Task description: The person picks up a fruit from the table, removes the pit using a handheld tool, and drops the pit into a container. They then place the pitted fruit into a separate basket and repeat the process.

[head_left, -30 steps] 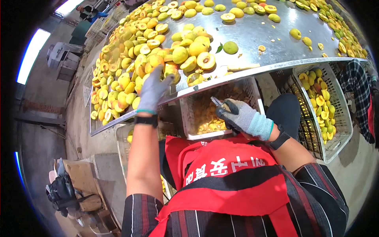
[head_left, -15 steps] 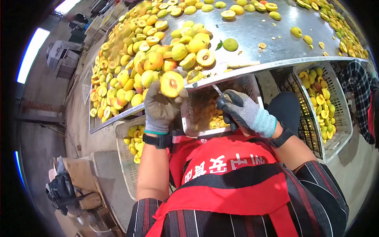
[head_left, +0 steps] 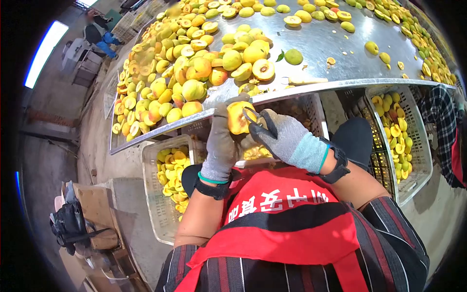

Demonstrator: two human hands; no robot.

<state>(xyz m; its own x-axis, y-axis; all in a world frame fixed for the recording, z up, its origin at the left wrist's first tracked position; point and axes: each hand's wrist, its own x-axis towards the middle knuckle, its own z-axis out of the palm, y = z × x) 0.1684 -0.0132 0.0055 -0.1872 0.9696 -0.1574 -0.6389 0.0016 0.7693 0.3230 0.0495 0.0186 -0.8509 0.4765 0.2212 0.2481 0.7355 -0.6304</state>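
My left hand [head_left: 221, 143], in a grey work glove, is closed around a yellow peach half [head_left: 237, 119], its cut face turned toward my right hand. My gloved right hand [head_left: 286, 135] grips a thin metal pitting tool [head_left: 250, 115], whose curved end is at the cut face; its handle is hidden in my fingers. Both hands are just off the near edge of the metal table [head_left: 335, 61]. Below them, partly hidden, a crate [head_left: 316, 114] contains yellow pieces. A heap of peaches and halves [head_left: 189, 73] lies beyond my left hand.
A crate of peach halves [head_left: 168, 224] stands at my left, and another crate [head_left: 422, 146] at my right. A pale-handled tool [head_left: 307, 81] lies along the table edge. A person in a plaid sleeve [head_left: 436, 109] is at far right; another person [head_left: 97, 34] is at back left.
The peach half has moved right and down, its cut face turning toward my right hand. My right hand has moved left, bringing the pitting tool to the peach half.
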